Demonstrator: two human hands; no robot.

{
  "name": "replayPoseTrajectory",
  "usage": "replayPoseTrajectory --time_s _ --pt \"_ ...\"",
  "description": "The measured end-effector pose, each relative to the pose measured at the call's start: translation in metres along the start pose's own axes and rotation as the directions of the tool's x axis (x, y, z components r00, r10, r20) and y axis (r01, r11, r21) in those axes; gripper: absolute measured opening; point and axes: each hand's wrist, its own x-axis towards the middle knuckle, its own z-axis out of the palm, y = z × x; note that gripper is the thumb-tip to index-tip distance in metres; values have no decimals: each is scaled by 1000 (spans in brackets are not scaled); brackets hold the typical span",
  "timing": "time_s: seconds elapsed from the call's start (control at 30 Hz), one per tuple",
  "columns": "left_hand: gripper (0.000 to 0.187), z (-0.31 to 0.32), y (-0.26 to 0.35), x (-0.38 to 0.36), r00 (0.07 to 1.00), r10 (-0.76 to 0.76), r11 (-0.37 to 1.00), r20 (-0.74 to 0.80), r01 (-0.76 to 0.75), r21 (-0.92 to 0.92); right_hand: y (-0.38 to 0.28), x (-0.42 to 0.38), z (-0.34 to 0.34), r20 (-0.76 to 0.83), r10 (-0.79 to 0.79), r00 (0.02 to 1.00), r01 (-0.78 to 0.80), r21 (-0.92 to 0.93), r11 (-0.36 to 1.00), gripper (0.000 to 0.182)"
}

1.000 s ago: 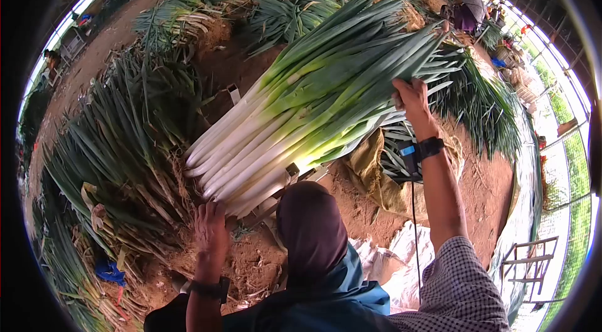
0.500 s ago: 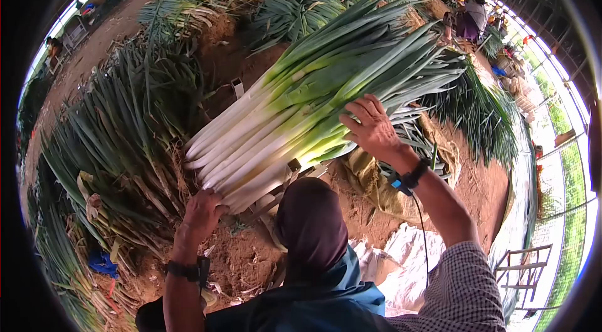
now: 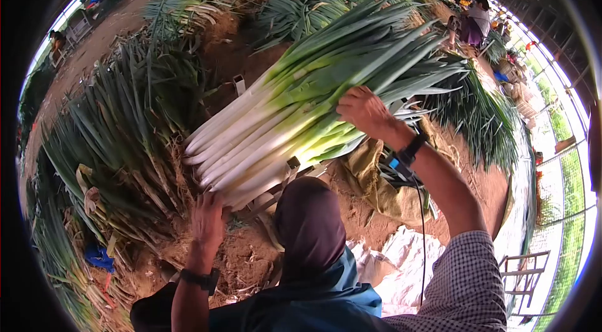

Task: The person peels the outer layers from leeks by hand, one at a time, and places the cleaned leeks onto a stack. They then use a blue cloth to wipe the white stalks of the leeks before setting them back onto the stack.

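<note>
On bare reddish soil [image 3: 476, 181], a leek bundle [image 3: 301, 112] lies on a rack, right hand [image 3: 367, 112] laid open over its green middle, left hand [image 3: 209, 219] pressing the white ends, uncleaned leek heaps [image 3: 119, 137] left of it, another worker [image 3: 471, 18] beyond.

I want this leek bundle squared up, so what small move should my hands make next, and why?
Probably tap the white ends level with the left hand. It sits right at the butt ends of the leek bundle, where some stalks stick out farther than others, while the right hand presses on the green part, steadying it.
</note>
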Motion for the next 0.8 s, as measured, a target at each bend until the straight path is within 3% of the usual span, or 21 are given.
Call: replayPoseTrajectory --time_s 0.07,0.17,0.27,0.37,0.43,0.47,0.53,0.57,0.67,0.77,0.8 --pt "30 0 4 1 997 12 997 -83 -6 76 10 8 1 27 -11 1000 10 29 1000 10" --pt "27 9 -4 1 1000 25 991 -3 -25 130 15 11 4 53 -11 999 6 91 996 11" --pt "23 9 -2 3 999 23 989 22 -26 142 9 5 11 198 106 974 -121 66 990 12" --pt "30 8 -10 -3 999 10 995 44 -14 97 7 16 11 258 131 957 -152 61 987 10" --pt "38 16 -13 -2 995 8 981 -101 12 194 8 19 6 356 128 926 -142 12 990 10" --pt "43 23 -13 -4 986 6 971 -167 34 236 8 17 3 316 138 939 -158 41 987 10" --pt "49 18 -12 1 992 -56 986 -117 73 151 3 16 1 233 157 960 -186 109 977 11" --pt "52 12 -11 4 993 -82 989 -90 92 113 1 16 -1 264 154 952 -179 76 981 14" --pt "47 -3 -11 11 998 -68 996 -3 67 -54 8 11 6 156 80 985 -99 118 988 16" --pt "47 7 -10 3 989 -139 985 -59 144 91 14 15 12 352 39 935 -17 -66 998 16" --pt "44 14 -12 -6 992 -104 987 -74 112 117 7 16 8 332 100 938 -90 -45 995 13"
